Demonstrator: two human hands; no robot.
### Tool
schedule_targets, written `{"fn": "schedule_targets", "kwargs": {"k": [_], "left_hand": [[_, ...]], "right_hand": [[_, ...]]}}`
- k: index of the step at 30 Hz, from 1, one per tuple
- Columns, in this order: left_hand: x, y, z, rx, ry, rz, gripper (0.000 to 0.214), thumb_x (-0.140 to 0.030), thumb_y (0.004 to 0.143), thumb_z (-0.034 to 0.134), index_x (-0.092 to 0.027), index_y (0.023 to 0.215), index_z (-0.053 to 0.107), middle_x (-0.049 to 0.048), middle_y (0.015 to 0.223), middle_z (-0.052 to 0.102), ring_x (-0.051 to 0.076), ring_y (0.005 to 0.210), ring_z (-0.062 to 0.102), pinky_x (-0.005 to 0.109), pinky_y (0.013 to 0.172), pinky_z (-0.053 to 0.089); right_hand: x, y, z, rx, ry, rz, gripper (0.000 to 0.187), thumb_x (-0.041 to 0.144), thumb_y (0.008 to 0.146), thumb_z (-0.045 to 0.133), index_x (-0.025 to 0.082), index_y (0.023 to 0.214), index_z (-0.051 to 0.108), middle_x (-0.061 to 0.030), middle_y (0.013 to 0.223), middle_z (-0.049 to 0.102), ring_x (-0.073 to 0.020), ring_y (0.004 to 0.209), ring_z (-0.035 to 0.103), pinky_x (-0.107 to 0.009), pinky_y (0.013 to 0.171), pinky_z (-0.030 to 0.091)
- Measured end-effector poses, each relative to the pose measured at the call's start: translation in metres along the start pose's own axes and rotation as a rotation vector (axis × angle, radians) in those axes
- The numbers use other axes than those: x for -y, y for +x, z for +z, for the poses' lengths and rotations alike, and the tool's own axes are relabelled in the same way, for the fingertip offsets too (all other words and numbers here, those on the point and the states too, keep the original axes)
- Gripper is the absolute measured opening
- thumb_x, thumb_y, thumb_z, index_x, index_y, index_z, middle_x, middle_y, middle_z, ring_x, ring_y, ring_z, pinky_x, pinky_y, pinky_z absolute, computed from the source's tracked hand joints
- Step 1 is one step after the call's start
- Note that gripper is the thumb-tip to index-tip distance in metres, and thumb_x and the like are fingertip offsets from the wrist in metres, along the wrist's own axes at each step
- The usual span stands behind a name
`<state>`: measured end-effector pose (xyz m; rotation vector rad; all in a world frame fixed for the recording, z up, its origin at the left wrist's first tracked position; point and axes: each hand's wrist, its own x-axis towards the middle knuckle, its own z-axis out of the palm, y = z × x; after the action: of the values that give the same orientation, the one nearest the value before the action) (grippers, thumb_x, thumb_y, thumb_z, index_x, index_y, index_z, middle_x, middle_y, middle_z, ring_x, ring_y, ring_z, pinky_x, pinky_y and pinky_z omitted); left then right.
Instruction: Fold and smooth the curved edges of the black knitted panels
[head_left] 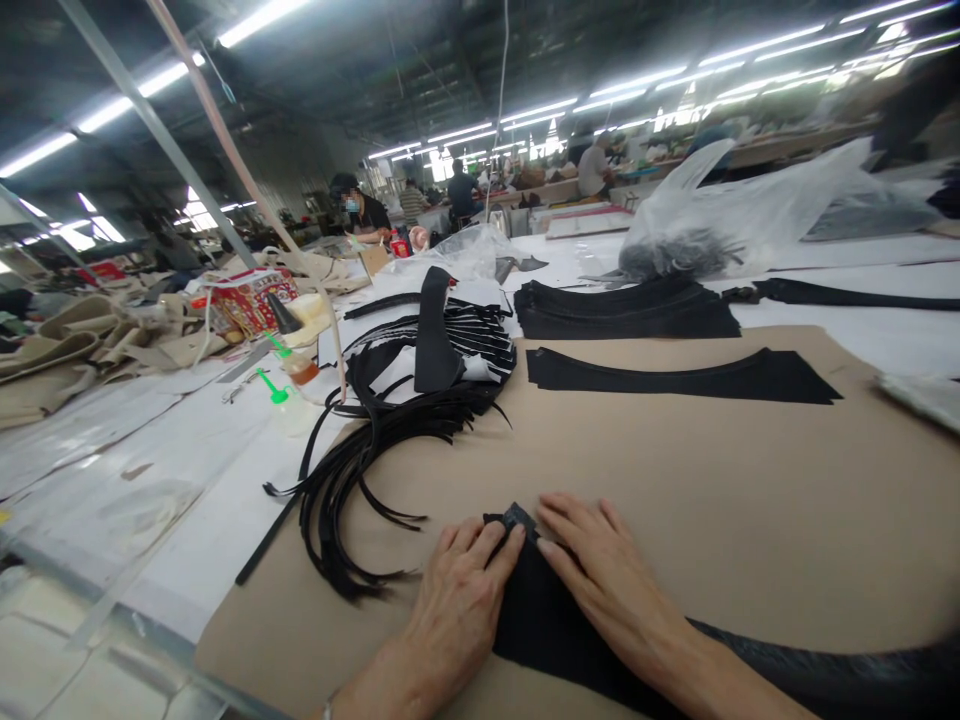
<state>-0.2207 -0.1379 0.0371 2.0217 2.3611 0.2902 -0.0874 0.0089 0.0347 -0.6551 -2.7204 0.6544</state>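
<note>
A black fabric piece (540, 620) lies on brown cardboard (750, 500) near the front edge. My left hand (457, 600) rests flat on its left side, fingers stretched toward its folded tip (517, 518). My right hand (600, 580) lies flat on its right side, fingers pressing beside the same tip. Neither hand grips anything. A bundle of thin black strips (360, 470) curls just left of my left hand.
Curved black pieces (675, 375) and a stack of them (622, 310) lie farther back. Two green-capped glue bottles (289, 395) stand at left. Beige fabric piles (90, 350), a plastic bag (735, 215) and seated workers (360, 210) are beyond.
</note>
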Motion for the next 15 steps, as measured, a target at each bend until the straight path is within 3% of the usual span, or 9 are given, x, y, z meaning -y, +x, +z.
{"fn": "schedule_targets", "kwargs": {"k": [4, 8, 12, 15], "left_hand": [[-0.002, 0.000, -0.001, -0.018, -0.039, -0.008, 0.052, -0.010, 0.093, 0.041, -0.027, 0.142, 0.039, 0.0046, 0.129, 0.055, 0.024, 0.112, 0.047, 0.041, 0.094, 0.040], [0.000, 0.005, -0.008, -0.066, -0.180, -0.061, 0.043, -0.011, 0.092, 0.043, -0.028, 0.131, 0.050, 0.0040, 0.117, 0.059, 0.023, 0.105, 0.050, 0.042, 0.091, 0.041], [0.008, 0.021, -0.015, -0.181, -0.326, -0.149, 0.026, -0.012, 0.087, 0.054, -0.024, 0.109, 0.062, 0.0047, 0.104, 0.057, 0.022, 0.101, 0.050, 0.039, 0.090, 0.043], [0.015, 0.035, -0.018, -0.176, -0.343, -0.155, 0.024, -0.009, 0.084, 0.055, -0.023, 0.102, 0.063, 0.0035, 0.101, 0.055, 0.020, 0.100, 0.050, 0.036, 0.089, 0.044]], "right_hand": [[0.014, 0.009, -0.002, -0.028, 0.031, 0.061, 0.022, 0.016, 0.086, 0.055, 0.023, 0.104, 0.066, -0.0062, 0.118, 0.062, -0.0229, 0.113, 0.053, -0.046, 0.098, 0.034], [0.023, 0.019, 0.002, -0.052, 0.043, 0.132, 0.012, 0.012, 0.082, 0.058, 0.022, 0.085, 0.064, -0.0038, 0.104, 0.062, -0.0231, 0.103, 0.053, -0.040, 0.085, 0.035], [0.025, 0.023, 0.003, -0.081, 0.054, 0.173, 0.013, 0.009, 0.078, 0.063, 0.021, 0.084, 0.063, -0.0023, 0.097, 0.061, -0.0222, 0.098, 0.053, -0.037, 0.081, 0.033], [0.026, 0.024, 0.002, -0.086, 0.059, 0.200, 0.008, 0.015, 0.079, 0.066, 0.021, 0.084, 0.063, -0.0032, 0.096, 0.060, -0.0229, 0.096, 0.053, -0.037, 0.081, 0.033]]}}
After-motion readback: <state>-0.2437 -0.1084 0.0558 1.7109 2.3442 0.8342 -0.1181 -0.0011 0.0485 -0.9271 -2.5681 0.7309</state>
